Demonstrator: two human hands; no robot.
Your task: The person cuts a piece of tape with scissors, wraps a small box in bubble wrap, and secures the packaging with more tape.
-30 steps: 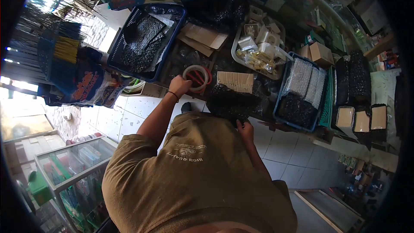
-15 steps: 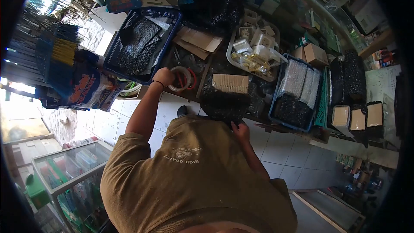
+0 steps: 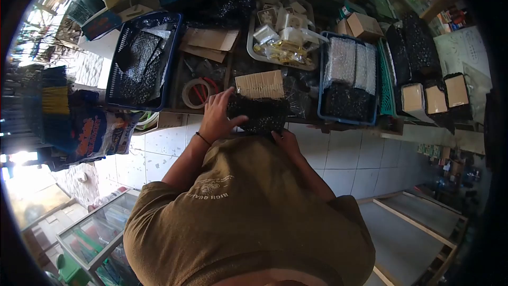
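Observation:
A ribbed cardboard piece (image 3: 260,84) lies at the table's front edge, with black bubble wrap (image 3: 259,112) against its near side and hanging toward my shirt. My left hand (image 3: 217,114) is at the wrap's left side, its fingers and thumb apart. At the wrap's lower right edge, my right hand (image 3: 286,140) has its fingers closed on the wrap. Left of the cardboard are a clear tape roll (image 3: 196,94) and a red ring beside it.
A blue basket (image 3: 110,89) with bubble wrap stands left. Behind the cardboard is a white tray (image 3: 251,47) of packed parts. Another blue basket (image 3: 321,100) holds wrapped packages at right, beside a green basket (image 3: 387,98). Flat cardboard (image 3: 211,38) lies behind the tape.
My left hand has left the blue basket's near corner and moved right to the black wrap, with its fingers spread. The view has shifted, so the table objects appear farther left.

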